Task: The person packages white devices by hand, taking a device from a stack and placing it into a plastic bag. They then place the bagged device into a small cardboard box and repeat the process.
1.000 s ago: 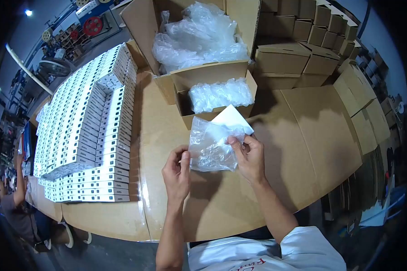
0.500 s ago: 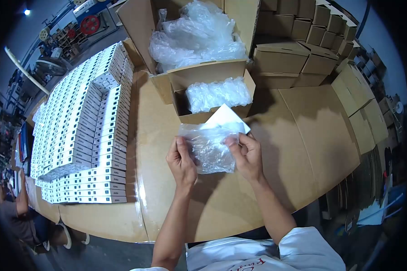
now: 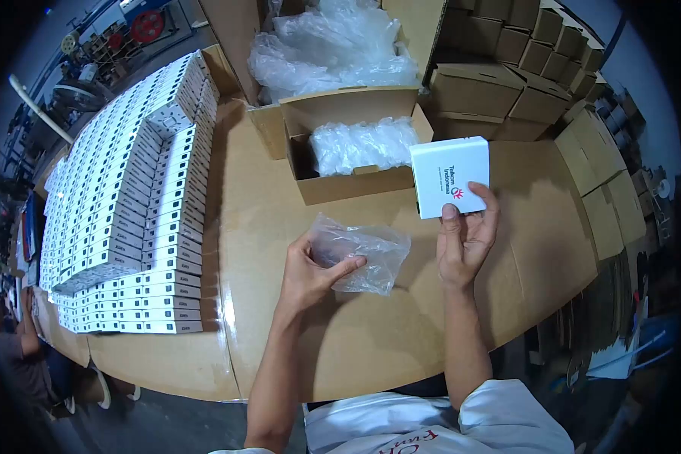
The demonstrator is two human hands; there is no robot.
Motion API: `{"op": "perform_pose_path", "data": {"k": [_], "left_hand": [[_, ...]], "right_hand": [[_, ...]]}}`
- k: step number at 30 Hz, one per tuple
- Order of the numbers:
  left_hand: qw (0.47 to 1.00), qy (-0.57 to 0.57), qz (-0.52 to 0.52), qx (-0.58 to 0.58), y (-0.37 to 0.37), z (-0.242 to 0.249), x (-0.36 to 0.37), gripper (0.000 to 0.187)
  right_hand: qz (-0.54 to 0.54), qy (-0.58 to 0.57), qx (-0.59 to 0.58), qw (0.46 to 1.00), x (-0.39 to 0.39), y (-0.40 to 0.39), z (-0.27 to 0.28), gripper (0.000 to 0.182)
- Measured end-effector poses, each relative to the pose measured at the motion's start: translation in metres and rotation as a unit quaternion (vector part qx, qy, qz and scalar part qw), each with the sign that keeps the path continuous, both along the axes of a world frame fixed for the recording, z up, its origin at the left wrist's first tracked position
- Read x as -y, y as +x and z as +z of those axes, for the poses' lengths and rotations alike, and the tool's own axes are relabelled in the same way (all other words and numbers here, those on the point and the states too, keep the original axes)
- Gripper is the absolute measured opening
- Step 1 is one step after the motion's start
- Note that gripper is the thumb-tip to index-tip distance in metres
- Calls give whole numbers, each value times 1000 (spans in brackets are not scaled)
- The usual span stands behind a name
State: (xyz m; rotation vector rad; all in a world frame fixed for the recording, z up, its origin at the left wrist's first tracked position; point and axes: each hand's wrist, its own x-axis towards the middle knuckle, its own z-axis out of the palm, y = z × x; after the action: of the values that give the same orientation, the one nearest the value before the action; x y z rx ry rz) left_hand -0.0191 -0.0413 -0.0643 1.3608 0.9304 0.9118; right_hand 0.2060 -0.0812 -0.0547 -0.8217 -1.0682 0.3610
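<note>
My left hand point(image 3: 310, 271) is closed on a clear plastic bag point(image 3: 367, 253), its thumb lying across the film. The bag looks flat and crumpled, held above the cardboard-covered table point(image 3: 340, 340). To the right, my right hand point(image 3: 469, 234) grips a small white box point(image 3: 439, 163) by its lower edge, thumb in front. The box is tilted slightly and shows the print "Telkom Indonesia" with a red mark. Behind both hands stands an open brown carton point(image 3: 340, 191) holding bubble-wrapped contents point(image 3: 363, 147). The white box is close to that carton's right side.
On the left rises a large stack of white boxes point(image 3: 140, 197). A big carton point(image 3: 234, 45) of clear plastic bags point(image 3: 333, 53) stands at the back. Brown cartons point(image 3: 473, 91) pile up at back right, more point(image 3: 601, 181) along the right edge. Another person point(image 3: 34, 356) is at far left.
My right hand has moved right and up, now holding the white box apart from the plastic bag and turned to show its print. The left hand keeps the bag in roughly the same place.
</note>
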Motion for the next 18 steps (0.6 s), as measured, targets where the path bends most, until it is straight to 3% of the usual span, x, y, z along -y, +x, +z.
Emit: {"op": "perform_pose_path", "data": {"k": [2,5,9,10,13,14,18], "left_hand": [[1000,-17,0,-10,3,4,3,44],[999,-18,-11,-36,4,3,4,45],[999,-28,-27,-26,3,7,4,47],[999,-28,-34,-17,2,6,3,47],[999,-14,-47,-4,1,7,3,46],[999,-8,-48,-2,0,7,3,44],[998,-22,-51,-1,-3,5,2,47]], "right_hand": [[37,53,-19,998,-1,-3,9,55],[62,18,12,998,3,-10,9,68],[111,-18,88,990,7,-8,7,49],[109,-13,60,992,5,-11,7,40],[124,-22,56,990,3,-9,4,38],[124,-31,39,991,4,-11,5,30],[98,-63,116,986,5,-6,4,23]]}}
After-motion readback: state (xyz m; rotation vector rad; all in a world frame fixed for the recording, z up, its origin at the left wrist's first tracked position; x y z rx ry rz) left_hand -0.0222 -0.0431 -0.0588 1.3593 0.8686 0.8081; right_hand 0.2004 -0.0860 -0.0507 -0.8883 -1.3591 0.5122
